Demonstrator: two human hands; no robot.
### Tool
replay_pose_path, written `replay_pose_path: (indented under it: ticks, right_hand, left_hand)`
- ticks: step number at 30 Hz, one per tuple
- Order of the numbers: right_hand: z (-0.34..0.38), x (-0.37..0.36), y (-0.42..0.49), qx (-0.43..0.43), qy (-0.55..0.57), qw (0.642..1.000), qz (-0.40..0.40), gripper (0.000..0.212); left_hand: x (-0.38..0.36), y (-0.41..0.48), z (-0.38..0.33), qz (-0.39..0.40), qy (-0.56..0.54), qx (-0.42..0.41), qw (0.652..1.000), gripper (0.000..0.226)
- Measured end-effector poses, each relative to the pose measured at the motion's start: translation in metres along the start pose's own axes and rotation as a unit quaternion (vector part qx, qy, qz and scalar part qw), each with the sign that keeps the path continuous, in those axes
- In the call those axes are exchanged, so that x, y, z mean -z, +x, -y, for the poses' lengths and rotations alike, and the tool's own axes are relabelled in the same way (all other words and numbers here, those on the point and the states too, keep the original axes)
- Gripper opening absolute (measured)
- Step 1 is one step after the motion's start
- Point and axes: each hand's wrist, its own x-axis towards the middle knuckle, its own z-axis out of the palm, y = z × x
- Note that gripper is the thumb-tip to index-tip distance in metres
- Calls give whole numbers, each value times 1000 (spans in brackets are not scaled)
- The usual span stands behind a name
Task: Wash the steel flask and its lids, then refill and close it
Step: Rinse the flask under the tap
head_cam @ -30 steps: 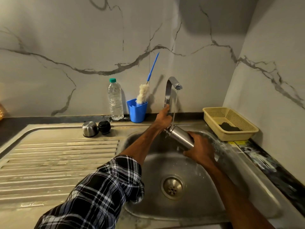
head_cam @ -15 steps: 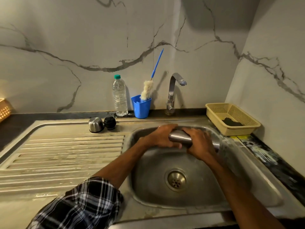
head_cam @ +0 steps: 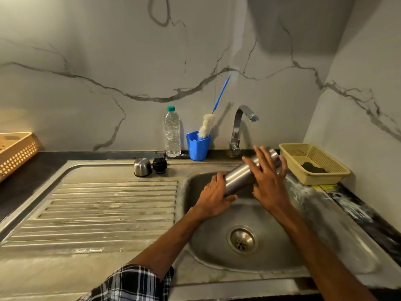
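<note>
1. I have the steel flask [head_cam: 240, 177] slanted above the sink [head_cam: 293, 240], low end near-left and high end far-right, close to the yellow basket [head_cam: 291, 148]. I cannot tell which end is the mouth.
2. My left hand [head_cam: 214, 196] grips the low end with curled fingers. My right hand [head_cam: 269, 181] lies across the upper body with fingers straight and splayed, pressing rather than clasping; its thumb is hidden.
3. I judge this to be rubbing or rinsing the flask's outside. To do it well, I would let the left hand anchor and turn the flask while the right palm sweeps its whole length, always over the basin so that drips and a slip land inside.
4. Wet steel is slippery, and the flat right hand gives little hold, so the left grip must stay firm.
5. The tap [head_cam: 240, 127] stands just beyond the flask with no water running that I can see; the raised end could knock it or the basket.
6. The steel cap [head_cam: 142, 167] and black stopper [head_cam: 160, 165] sit side by side at the far edge of the drainboard [head_cam: 108, 203], well clear to the left, waiting their turn.
7. Behind them stand a water bottle [head_cam: 173, 131] and a blue cup [head_cam: 198, 146] holding a brush [head_cam: 207, 124]. A dark scrubber [head_cam: 313, 167] lies in the basket.
</note>
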Motion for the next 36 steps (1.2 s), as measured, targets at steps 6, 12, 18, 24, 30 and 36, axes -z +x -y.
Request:
replay_pose_path:
  ticks: [6,12,18,24,30,36]
  right_hand:
    - [-1,3,-2,-158,296,940,-67,132]
    - [12,-1,-3,-289,683,663,98,94]
    - [42,14,22,-287,636,716,17,92]
    - [66,43,69,-207,529,823,-7,85]
    - [71,78,110,-157,482,857,-86,83]
    - [89,21,72,-193,442,876,-14,84]
  left_hand:
    - [1,-8,7,-33,-62,1,998,81]
    - [1,-8,3,-36,-93,-4,995,78]
    - [14,-6,2,-63,-139,-22,988,78]
    - [57,-3,27,-61,-86,-46,993,65]
    - [88,-16,71,-150,-59,-34,986,31]
    - [86,-22,94,-178,-60,20,982,27]
